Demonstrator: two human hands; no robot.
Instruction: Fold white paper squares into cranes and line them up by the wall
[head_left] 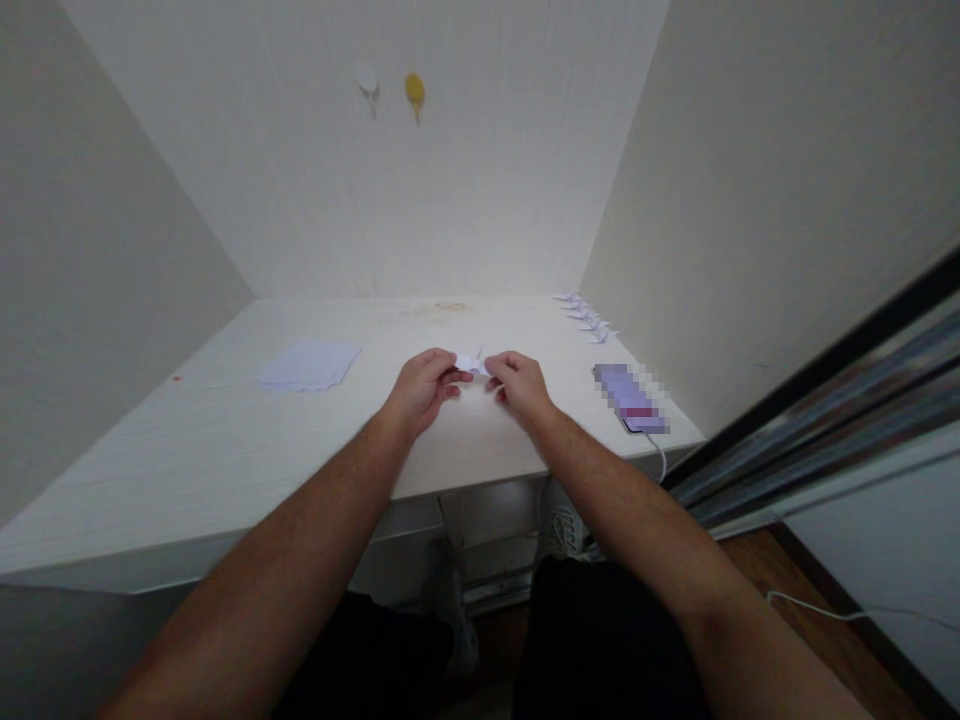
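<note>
A small white paper crane [471, 364] is held between my two hands above the white desk. My left hand [426, 388] pinches its left side between thumb and fingers. On the other side, my right hand [519, 382] grips the right end with thumb and index finger. A thin point of folded paper sticks up between the hands. The fingertips cover both ends of the paper.
A stack of white paper sheets [309, 364] lies on the desk [247, 450] at left. Several folded paper cranes [589, 318] line the right wall. Nearer sits a phone [630, 396], its screen pixelated, with a white cable [661, 460]. Two hooks [415, 90] hang on the back wall.
</note>
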